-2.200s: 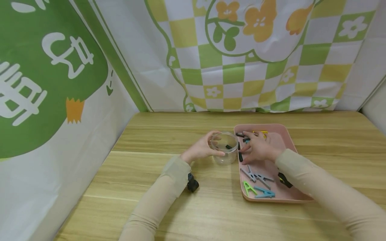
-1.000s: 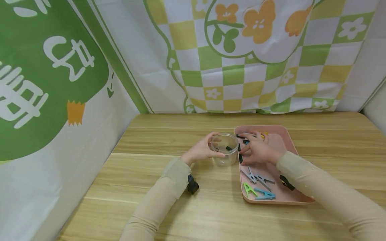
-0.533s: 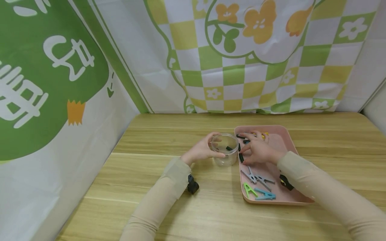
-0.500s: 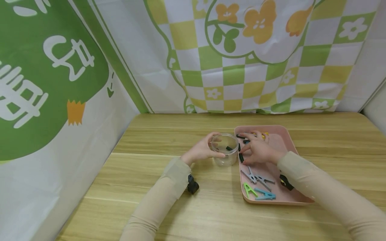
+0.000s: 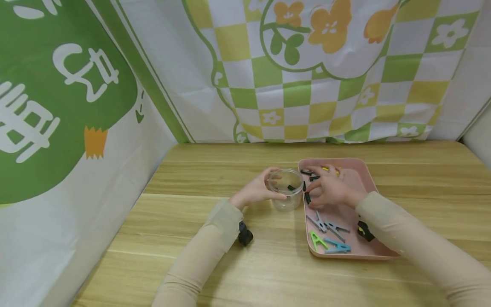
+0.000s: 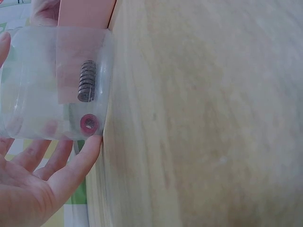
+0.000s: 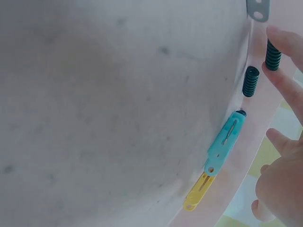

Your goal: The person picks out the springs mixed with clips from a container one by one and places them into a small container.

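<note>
A clear plastic jar (image 5: 285,200) stands on the table, gripped around its side by my left hand (image 5: 258,187). Inside it, the left wrist view shows a dark coil spring (image 6: 87,81) and a small red ring (image 6: 89,124). My right hand (image 5: 330,189) reaches into the pink tray (image 5: 354,257) along its left wall. Its thumb and index finger pinch a dark green spring (image 7: 273,56) end to end. Another spring (image 7: 251,81) lies close by. Past the fingertips sit further dark springs (image 5: 305,172) and a yellow clothespin (image 7: 199,191), with a blue clothespin (image 7: 225,144) near them.
Grey clothespins (image 5: 326,225), a green clothespin (image 5: 317,241) and a light blue clothespin (image 5: 337,246) lie in the tray's near end. A black device (image 5: 244,234) shows beside the left wrist, another black device (image 5: 365,231) under the right forearm. Checked cloth (image 5: 299,106) hangs behind the table.
The right hand has shifted slightly right and its fingers have drawn closer together. The spring at its thumb has tilted a little. The left hand and jar keep their place.
</note>
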### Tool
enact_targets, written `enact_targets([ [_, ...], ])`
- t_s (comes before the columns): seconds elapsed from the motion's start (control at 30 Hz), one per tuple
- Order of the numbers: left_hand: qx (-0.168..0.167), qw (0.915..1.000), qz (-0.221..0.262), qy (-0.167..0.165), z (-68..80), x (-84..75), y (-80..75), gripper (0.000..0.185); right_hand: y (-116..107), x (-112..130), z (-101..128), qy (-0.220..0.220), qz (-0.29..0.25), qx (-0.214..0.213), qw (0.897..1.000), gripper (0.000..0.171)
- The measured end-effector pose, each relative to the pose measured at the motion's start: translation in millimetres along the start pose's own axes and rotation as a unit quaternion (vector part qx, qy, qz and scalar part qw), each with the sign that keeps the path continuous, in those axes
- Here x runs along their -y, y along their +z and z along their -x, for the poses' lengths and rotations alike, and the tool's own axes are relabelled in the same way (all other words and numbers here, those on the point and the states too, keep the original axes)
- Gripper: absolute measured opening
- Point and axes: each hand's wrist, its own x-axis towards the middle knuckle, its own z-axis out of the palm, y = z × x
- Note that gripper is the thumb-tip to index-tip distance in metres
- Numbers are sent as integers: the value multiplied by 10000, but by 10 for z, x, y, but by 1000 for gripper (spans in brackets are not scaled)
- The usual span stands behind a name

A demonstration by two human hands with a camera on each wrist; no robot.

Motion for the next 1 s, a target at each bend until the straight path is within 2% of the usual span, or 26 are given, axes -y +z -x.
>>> enact_targets([
  [0.2, -13, 10000, -24, -17, 2, -2, 5, 83, -57, -28, 37, -17, -80, -1, 10000, 28],
  [0.67, -47, 9999, -162, -14, -5, -22, -1, 83, -234, -17, 79, 301, 19, -89, 9995, 32],
  [1.0, -49, 9999, -130, -23, 3, -11, 3, 83, -297, -22, 110, 186, 16, -169, 9997, 31],
])
